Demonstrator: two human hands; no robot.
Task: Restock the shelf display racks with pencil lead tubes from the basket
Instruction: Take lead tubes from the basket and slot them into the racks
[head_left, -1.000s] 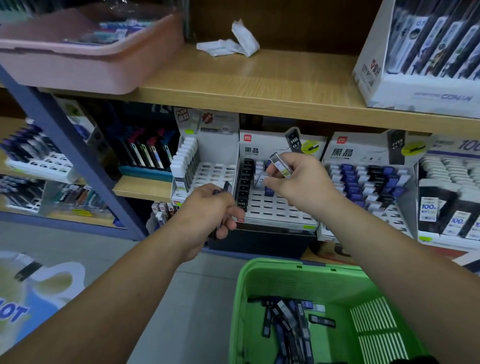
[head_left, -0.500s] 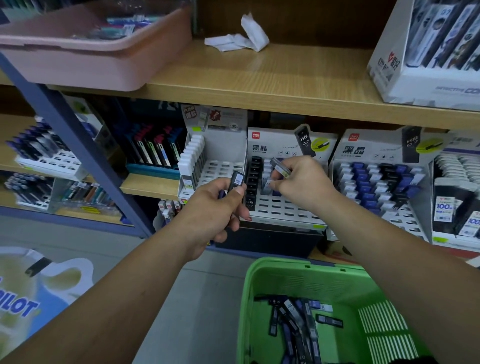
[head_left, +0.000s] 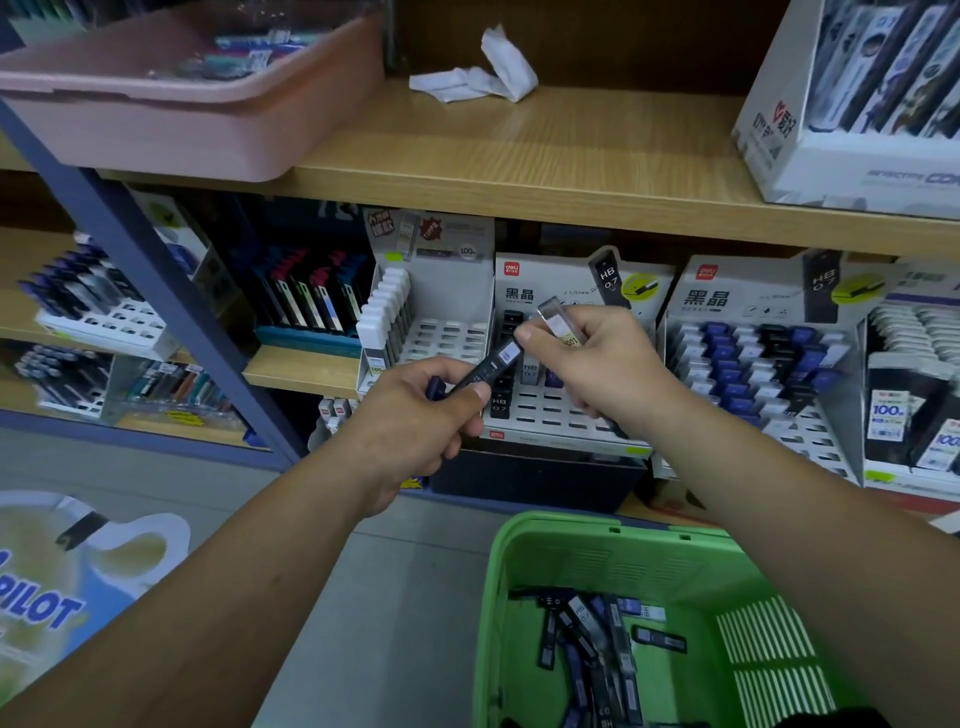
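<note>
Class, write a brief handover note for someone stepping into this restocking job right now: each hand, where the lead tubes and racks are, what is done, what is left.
Left hand: grips a dark lead tube angled up toward the right hand, with a blue-capped tube beside it.
Right hand: fingers pinch a clear tube in front of the middle rack.
Done: middle rack holds one column of black tubes, most slots empty; right rack looks nearly full.
Left: slot the held tubes, then work through the loose tubes in the green basket.
</note>
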